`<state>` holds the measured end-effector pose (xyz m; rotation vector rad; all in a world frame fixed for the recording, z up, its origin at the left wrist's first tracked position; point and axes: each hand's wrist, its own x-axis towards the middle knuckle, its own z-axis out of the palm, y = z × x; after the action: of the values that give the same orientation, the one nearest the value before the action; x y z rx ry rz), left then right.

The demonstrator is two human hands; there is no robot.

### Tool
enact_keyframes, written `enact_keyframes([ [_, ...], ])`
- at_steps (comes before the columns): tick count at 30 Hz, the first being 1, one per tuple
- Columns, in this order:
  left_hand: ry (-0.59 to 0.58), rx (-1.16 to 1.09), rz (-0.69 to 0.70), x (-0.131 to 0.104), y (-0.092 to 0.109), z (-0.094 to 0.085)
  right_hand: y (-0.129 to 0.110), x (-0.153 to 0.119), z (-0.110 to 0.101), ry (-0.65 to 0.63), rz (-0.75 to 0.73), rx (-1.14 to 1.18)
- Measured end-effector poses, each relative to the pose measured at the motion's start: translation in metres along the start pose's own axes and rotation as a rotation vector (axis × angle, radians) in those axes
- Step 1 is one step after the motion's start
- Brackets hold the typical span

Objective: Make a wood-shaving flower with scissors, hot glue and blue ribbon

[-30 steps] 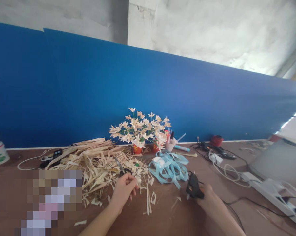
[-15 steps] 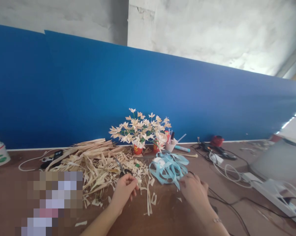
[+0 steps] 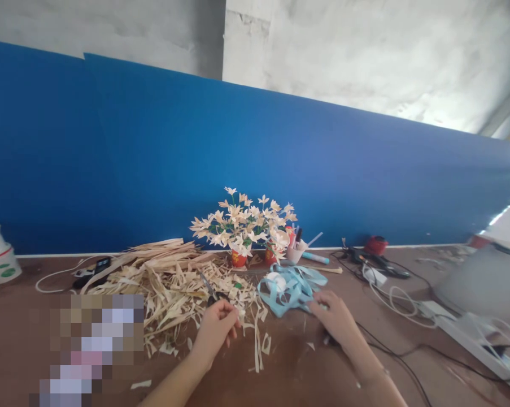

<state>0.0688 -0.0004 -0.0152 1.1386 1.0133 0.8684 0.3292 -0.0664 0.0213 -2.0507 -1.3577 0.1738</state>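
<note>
My left hand [image 3: 218, 327] is closed in a pinch above the front edge of the pale shavings. Whatever sits between its fingertips is too small to name. Just behind it, scissors [image 3: 211, 288] with dark handles lie on the pile of dried husk strips [image 3: 174, 288]. My right hand [image 3: 333, 316] is at the near right edge of a loose tangle of light blue ribbon [image 3: 295, 288]. Its fingers are curled and partly hidden. A dark object [image 3: 330, 340] shows just below that hand; its kind is unclear.
Pale handmade flowers [image 3: 246, 217] stand in red pots [image 3: 238, 259] by the blue partition [image 3: 280, 158]. Beside them is a cup of pens [image 3: 295, 254]. A white power strip [image 3: 462, 333] and cables [image 3: 399, 350] lie at right. A white container [image 3: 0, 260] stands far left.
My right hand has shifted slightly up and back, with its fingers still by the ribbon's near edge. The left hand keeps its pinch in nearly the same place.
</note>
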Motion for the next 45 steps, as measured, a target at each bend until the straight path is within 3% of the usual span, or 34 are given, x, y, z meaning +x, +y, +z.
enact_keyframes([
  [3, 0.0, -0.007, -0.009, -0.001, 0.001, 0.001, -0.013, 0.004, -0.01, 0.046, -0.047, 0.456],
  [7, -0.012, -0.026, -0.015, -0.003, 0.004, 0.002, -0.042, 0.004, -0.01, -0.07, -0.035, 0.847],
  [14, -0.014, -0.1, -0.017, -0.005, 0.011, 0.002, -0.083, -0.012, 0.033, -0.476, -0.142, 0.844],
  [17, -0.01, -0.104, -0.009, -0.005, 0.011, 0.002, -0.089, -0.021, 0.056, -0.556, -0.117, 0.87],
  [21, -0.011, -0.105, -0.02, -0.003, 0.008, 0.002, -0.089, -0.025, 0.075, -0.516, -0.06, 0.808],
  [25, -0.013, -0.106, -0.029, -0.004, 0.007, 0.003, -0.089, -0.026, 0.083, -0.43, 0.002, 0.807],
  [30, -0.015, -0.103, -0.048, -0.007, 0.009, 0.005, -0.091, -0.027, 0.092, -0.419, 0.08, 0.866],
  [45, -0.072, -0.106, -0.027, -0.006, 0.003, 0.007, -0.095, -0.025, 0.097, -0.429, 0.163, 0.971],
])
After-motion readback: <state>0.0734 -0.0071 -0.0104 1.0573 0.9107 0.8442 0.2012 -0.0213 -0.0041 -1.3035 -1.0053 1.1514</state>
